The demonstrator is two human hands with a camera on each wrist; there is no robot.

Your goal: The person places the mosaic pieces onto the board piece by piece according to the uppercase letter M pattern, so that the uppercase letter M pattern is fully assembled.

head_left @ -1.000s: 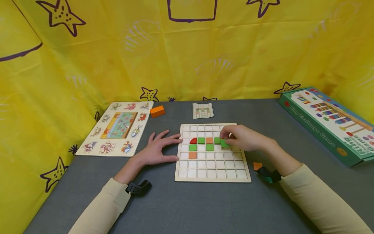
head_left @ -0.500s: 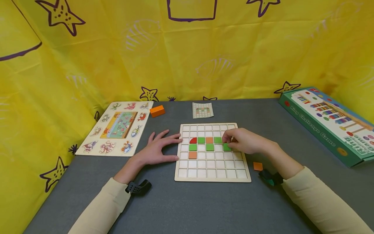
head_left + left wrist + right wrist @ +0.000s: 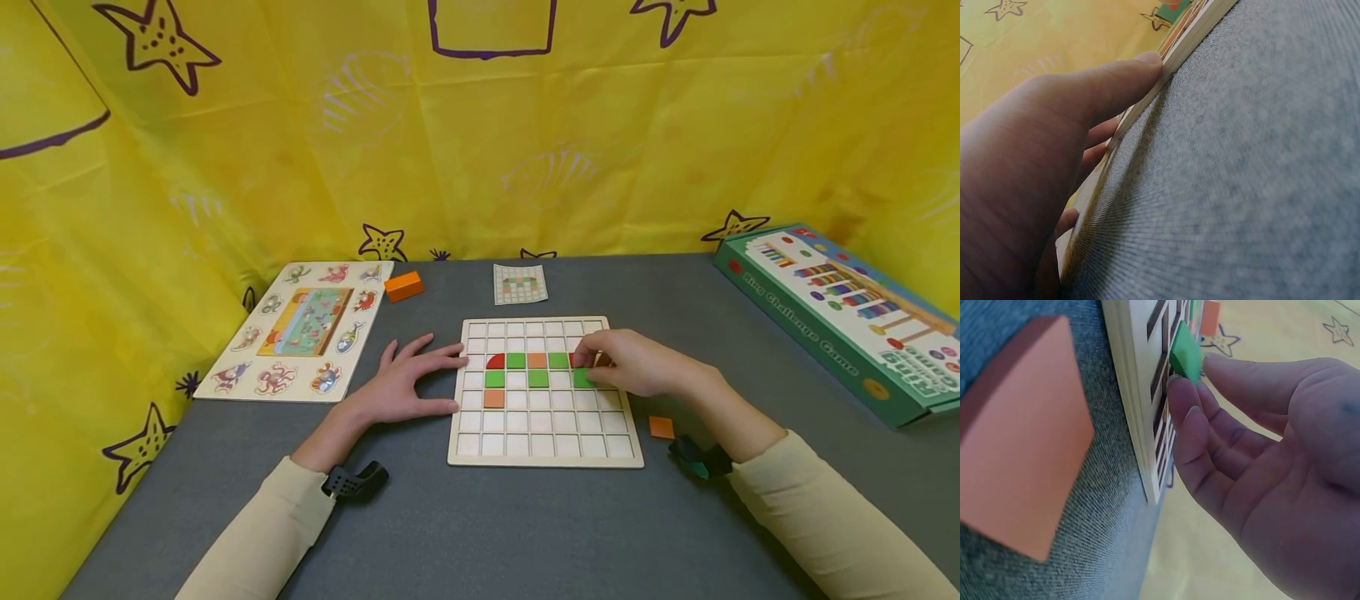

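Observation:
A wooden grid board lies on the table. Square tiles sit in its cells: several green ones, two orange ones, and a red quarter-round tile. With fingers spread, my left hand rests along the board's left side; its thumb touches the edge in the left wrist view. My right hand is over the board's right part, pinching a green square tile, which looks slightly tilted over its cell. A bit of red shows by the right fingertips, mostly hidden behind them.
A loose orange tile lies right of the board, near the right wrist. Behind the board is a pattern card. An orange block and a sea-animal puzzle board are at left, a green game box at right.
My right hand has moved slightly right and toward me with the green tile, which now lies over its cell. Some red shows by the fingertips. The left hand stays put.

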